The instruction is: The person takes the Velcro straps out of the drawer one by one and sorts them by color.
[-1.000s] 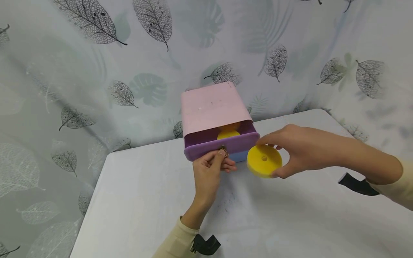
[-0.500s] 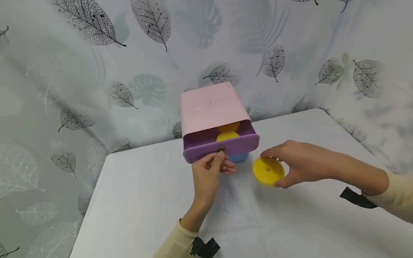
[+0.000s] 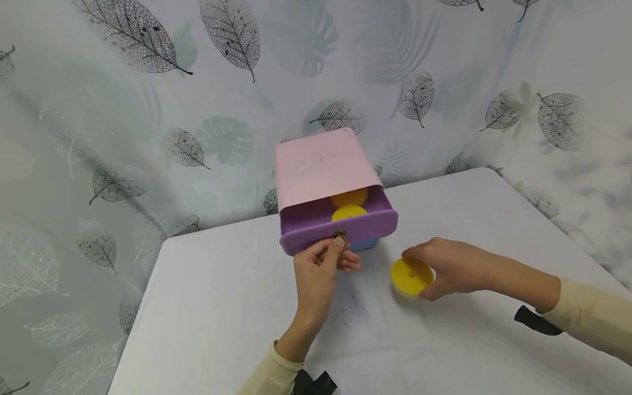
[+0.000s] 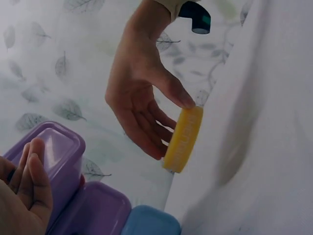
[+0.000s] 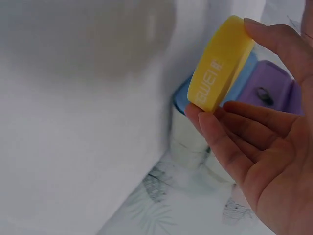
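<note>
Just above the white tabletop point(image 3: 212, 296), to the right of a pink-topped cabinet point(image 3: 321, 167): a yellow disc point(image 3: 411, 277), tilted, holed at its centre, and pinched by the right hand point(image 3: 446, 271) between thumb on the near rim and fingertips on the far rim. Along its edge, in both wrist views, pale lettering. At the cabinet's front: a purple drawer point(image 3: 365, 226), pulled partly out, with a ring pull point(image 3: 344, 242) held in the left hand point(image 3: 318, 271) between thumb and forefinger. Inside, right of the middle: a second yellow disc point(image 3: 349, 211), near the drawer's front panel, and an orange-yellow disc point(image 3: 350, 198) farther back, close under the pink top. Below, in the left wrist view: another purple drawer point(image 4: 93, 210), then a blue drawer point(image 4: 151, 223). At both wrists, cream sleeves point(image 3: 592, 318). Behind everything, a leaf-printed backdrop point(image 3: 222, 99), grey and white.
</note>
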Available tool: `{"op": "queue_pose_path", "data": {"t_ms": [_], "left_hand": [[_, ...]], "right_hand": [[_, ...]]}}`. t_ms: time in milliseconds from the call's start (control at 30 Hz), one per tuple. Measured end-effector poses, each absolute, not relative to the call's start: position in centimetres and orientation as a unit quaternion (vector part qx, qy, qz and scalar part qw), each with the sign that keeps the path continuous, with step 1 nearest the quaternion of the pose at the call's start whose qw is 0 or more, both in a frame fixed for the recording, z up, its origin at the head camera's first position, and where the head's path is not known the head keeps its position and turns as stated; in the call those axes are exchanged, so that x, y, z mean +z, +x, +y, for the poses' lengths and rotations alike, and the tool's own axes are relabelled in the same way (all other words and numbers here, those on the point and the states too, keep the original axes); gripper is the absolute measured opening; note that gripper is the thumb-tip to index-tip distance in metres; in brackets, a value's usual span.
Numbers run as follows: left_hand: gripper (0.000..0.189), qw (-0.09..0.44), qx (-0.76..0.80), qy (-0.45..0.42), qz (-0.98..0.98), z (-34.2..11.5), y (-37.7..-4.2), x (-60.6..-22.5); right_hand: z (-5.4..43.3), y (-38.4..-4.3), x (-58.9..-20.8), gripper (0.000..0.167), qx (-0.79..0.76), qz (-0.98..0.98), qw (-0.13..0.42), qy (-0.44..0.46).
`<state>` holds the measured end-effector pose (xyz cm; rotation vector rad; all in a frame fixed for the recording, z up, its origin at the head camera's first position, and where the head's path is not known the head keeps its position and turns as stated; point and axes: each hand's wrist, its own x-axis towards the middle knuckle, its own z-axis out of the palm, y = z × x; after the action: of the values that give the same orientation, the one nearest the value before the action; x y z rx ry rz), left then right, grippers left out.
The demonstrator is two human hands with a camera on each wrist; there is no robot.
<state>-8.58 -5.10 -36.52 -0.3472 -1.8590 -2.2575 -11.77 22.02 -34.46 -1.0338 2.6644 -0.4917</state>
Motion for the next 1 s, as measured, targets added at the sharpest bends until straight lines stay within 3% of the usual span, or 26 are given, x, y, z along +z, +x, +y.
{"op": "queue_pose_path", "data": {"t_ms": [567, 1000], "left_hand": [[0.028, 0.099, -0.758, -0.128, -0.632, -5.1, -7.6, -36.4], [0.028, 0.100, -0.759, -0.129, -0.631, -5.0, -7.3, -36.4]], "right_hand": [[22.3, -11.6, -38.8, 0.067, -0.179, 0.912, 0.153, -0.336], [22.6, -11.2, -39.6, 0.074, -0.185, 0.915, 0.160, -0.321]]}}
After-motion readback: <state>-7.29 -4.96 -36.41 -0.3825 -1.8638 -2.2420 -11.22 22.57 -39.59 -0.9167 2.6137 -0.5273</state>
